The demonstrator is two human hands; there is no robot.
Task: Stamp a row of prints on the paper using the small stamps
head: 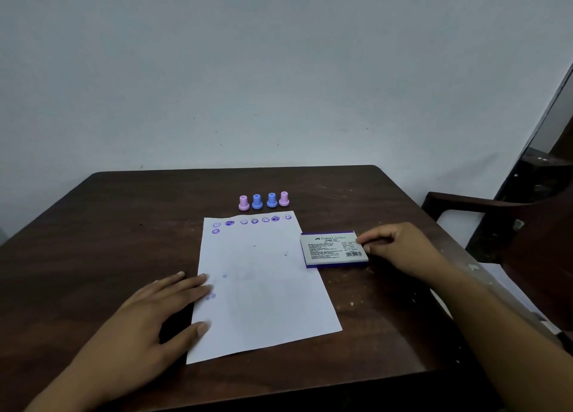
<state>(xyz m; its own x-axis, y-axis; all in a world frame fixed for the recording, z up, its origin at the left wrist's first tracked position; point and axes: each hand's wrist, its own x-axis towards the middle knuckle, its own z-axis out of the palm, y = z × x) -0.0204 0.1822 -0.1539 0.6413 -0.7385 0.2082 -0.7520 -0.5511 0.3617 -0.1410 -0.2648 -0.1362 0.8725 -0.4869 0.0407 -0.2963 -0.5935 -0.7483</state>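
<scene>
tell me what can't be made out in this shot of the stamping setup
All from the head view:
- Stamp pad: lid closed, so the ink surface is hidden; the label's small print is too small to read.
- Four stamps: standing on their faces, so their designs are hidden.
- Prints: too small and smudged to tell each design.
- Left hand: covers part of the paper edge.
- Right hand: its fingertips hide the pad's right edge.

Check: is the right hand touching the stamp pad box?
Touching. The head view shows the right hand with its fingertips against the right edge of the stamp pad box.
</scene>
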